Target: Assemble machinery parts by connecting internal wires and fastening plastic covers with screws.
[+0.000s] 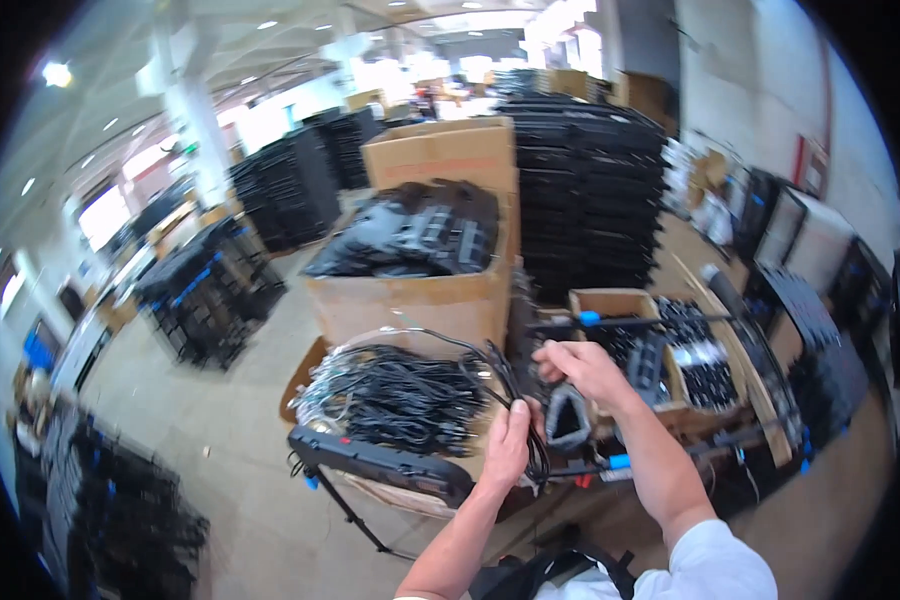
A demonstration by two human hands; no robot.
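My left hand (510, 440) is closed around a looped black cable (505, 375). The cable's loops hang past my fingers on both sides, and one thin end reaches up over the heap to the left. Just to the right, my right hand (582, 368) is held with curled fingers pressed together; whatever is in them, if anything, is too small or hidden to name. Below that hand sits a dark grey open holder (568, 418). A heap of black cables (400, 395) with pale ends lies in a low carton left of my hands.
Beyond the cables stands a large cardboard box (400, 300) holding black plastic bags (420, 230). Small cartons of black parts (700, 350) lie to the right, near a black frame bar with blue clips. A tall stack of black panels (585, 190) rises behind. A long black housing (375, 462) borders the near-left edge.
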